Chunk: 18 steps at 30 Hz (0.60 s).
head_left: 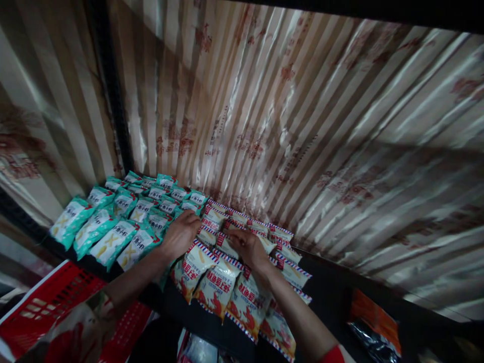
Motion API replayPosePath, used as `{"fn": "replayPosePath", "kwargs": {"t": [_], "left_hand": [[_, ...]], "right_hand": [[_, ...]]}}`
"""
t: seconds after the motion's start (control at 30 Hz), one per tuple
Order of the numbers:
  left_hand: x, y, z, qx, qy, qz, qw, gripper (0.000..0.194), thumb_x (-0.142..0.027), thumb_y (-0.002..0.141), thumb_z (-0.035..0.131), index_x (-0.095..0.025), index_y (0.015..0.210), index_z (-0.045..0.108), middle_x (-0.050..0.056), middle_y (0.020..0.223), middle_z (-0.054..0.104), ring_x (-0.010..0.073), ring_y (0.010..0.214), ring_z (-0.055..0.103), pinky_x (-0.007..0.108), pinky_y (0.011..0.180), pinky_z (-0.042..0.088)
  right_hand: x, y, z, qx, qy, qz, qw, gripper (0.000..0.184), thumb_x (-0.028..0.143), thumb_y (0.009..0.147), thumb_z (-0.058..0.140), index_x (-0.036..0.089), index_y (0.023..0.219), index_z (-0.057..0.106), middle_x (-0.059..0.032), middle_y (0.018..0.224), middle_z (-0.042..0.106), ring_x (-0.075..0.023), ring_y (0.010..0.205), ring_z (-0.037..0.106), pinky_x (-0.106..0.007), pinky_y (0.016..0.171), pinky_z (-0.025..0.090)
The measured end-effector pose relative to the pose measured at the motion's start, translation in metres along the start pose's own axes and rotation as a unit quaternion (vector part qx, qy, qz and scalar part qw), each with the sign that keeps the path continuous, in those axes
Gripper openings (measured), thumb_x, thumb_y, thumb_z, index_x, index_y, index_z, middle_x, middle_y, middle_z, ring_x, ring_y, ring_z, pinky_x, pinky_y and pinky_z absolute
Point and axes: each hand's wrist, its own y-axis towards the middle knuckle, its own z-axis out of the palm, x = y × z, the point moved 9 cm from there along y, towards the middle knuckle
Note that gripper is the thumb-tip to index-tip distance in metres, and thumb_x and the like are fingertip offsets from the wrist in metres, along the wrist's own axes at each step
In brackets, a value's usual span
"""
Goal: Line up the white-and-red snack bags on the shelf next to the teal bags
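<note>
My left hand (181, 233) has its fingers curled in at the left edge of the white snack bags, beside the teal ones. They close on the edge of a white snack bag (206, 236). Pinched fingers of my right hand (247, 246) meet the top of another white snack bag (226, 245) in the middle of the group; the wrist and forearm cover some bags behind it. Nearer to me, larger-looking white and orange snack bags (217, 287) lean in a front row. Left of my left hand, teal snack bags (119, 239) stand in several rows.
The bags stand on a dark shelf (325, 282) backed by a pleated, printed plastic sheet (264, 126). A dark upright post (109, 85) rises at the back left. An orange and dark packet (374, 322) lies at right. Red printed material (56, 302) is at lower left.
</note>
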Motion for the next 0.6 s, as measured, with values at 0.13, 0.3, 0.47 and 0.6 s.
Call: {"fn": "replayPosePath", "kwargs": {"t": [0.13, 0.3, 0.47, 0.6], "left_hand": [[-0.006, 0.021, 0.015, 0.072, 0.026, 0.069, 0.995, 0.020, -0.011, 0.081, 0.050, -0.021, 0.088, 0.066, 0.004, 0.088, 0.066, 0.0217, 0.105, 0.048, 0.037, 0.090, 0.042], [-0.012, 0.033, 0.039, 0.137, 0.055, 0.132, 0.980, 0.020, -0.012, 0.082, 0.048, -0.018, 0.087, 0.066, 0.005, 0.086, 0.066, 0.0208, 0.104, 0.049, 0.041, 0.102, 0.027], [-0.005, 0.035, 0.066, 0.199, 0.085, 0.129, 0.968, 0.027, -0.005, 0.080, 0.043, -0.015, 0.079, 0.068, 0.007, 0.071, 0.067, 0.0191, 0.082, 0.058, 0.042, 0.102, 0.023], [-0.003, 0.033, 0.078, 0.226, 0.087, 0.115, 0.963, 0.030, -0.003, 0.078, 0.042, -0.016, 0.079, 0.069, 0.006, 0.067, 0.068, 0.0174, 0.073, 0.060, 0.040, 0.100, 0.026]], "right_hand": [[0.028, 0.027, 0.029, 0.077, -0.115, -0.058, 0.989, 0.027, 0.015, 0.082, 0.047, 0.022, 0.099, 0.068, -0.0044, 0.092, 0.069, -0.0163, 0.083, 0.062, -0.028, 0.076, 0.047], [0.041, 0.045, 0.051, 0.133, -0.207, -0.064, 0.967, 0.028, 0.013, 0.083, 0.046, 0.019, 0.102, 0.067, -0.0061, 0.091, 0.070, -0.0172, 0.089, 0.061, -0.027, 0.082, 0.044], [0.036, 0.048, 0.062, 0.197, -0.259, -0.051, 0.944, 0.031, 0.017, 0.087, 0.043, 0.021, 0.110, 0.063, -0.0071, 0.094, 0.070, -0.0186, 0.089, 0.061, -0.028, 0.083, 0.042], [0.032, 0.044, 0.070, 0.212, -0.281, -0.035, 0.936, 0.030, 0.022, 0.087, 0.044, 0.022, 0.110, 0.063, -0.0068, 0.095, 0.070, -0.0189, 0.090, 0.061, -0.027, 0.077, 0.043]]}}
